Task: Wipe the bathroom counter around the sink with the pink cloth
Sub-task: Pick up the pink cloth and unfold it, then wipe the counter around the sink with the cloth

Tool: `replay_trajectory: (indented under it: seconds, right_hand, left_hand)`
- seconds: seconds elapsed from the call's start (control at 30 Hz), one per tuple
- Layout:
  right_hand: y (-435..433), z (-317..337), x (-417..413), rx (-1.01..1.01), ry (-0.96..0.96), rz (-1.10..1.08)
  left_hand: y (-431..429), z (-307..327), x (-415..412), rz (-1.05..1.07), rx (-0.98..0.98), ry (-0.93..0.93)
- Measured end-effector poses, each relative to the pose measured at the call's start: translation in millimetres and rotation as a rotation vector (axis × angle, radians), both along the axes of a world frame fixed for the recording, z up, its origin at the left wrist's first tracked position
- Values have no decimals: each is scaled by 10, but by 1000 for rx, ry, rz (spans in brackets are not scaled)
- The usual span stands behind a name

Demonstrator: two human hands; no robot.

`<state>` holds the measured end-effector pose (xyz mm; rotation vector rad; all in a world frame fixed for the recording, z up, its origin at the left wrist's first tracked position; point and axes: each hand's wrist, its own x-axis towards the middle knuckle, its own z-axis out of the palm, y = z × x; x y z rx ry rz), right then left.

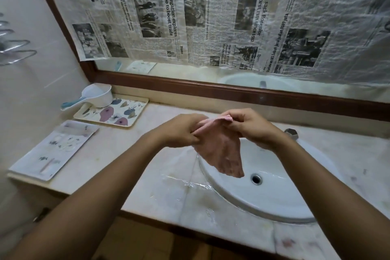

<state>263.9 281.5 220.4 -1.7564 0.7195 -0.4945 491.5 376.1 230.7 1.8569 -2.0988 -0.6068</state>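
The pink cloth (221, 152) hangs in the air above the left rim of the white oval sink (280, 192). My left hand (181, 131) pinches the cloth's upper left edge. My right hand (247, 124) pinches its upper right corner. The cloth droops to a point over the basin, near the drain (256, 178). The pale marble counter (147, 175) shows streaks of water just left of the sink and at its front edge.
A floral tray (101, 120) carrying a white water scoop (96, 97) sits at the back left. A flat printed packet (52, 150) lies at the counter's left end. A tap knob (291, 133) stands behind the sink. Newspaper covers the mirror (211, 17).
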Motion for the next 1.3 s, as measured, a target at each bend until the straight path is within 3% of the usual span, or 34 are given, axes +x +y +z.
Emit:
replay_trajectory:
  seconds: [0.07,0.2,0.33,0.47,0.53,0.63,0.7,0.83,0.97,1.07,1.3]
  right_hand:
    - [-27,-95,57,58,28,3]
    - [-39,-420,346,-24,149,-56]
    - [76,-606,768,-290,224,-117]
    - [309,-996,1103,-393,312,-138]
    - [502,-1319,1117,-395,395,-62]
    - [839,-1721,1126,-348,738,232]
    - [971,-1920,1191,-335,782,229]
    - [985,-2285,1586,-405,663,31]
    - [1009,-2669,2055,-404,852,47]
    - [881,-2847,2250,-532,902,-61]
    - [-48,-2915,2779,-586,943,-165]
  left_hand:
    - [66,-142,145,60,31,53]
    - [245,-418,563,253,79,382]
    - [324,-618,853,336,-115,171]
    - [499,-968,1082,360,-153,140]
    - [661,-1267,1126,326,-98,117]
    - [945,-1757,1178,133,141,-30]
    - [1066,-2009,1281,71,251,-59]
    - [1043,-2262,1616,251,173,22]
    - [1003,-2492,2006,478,132,-24]
    - [1029,-2658,2342,640,122,-110]
    - [1077,-2923,2626,659,95,-166]
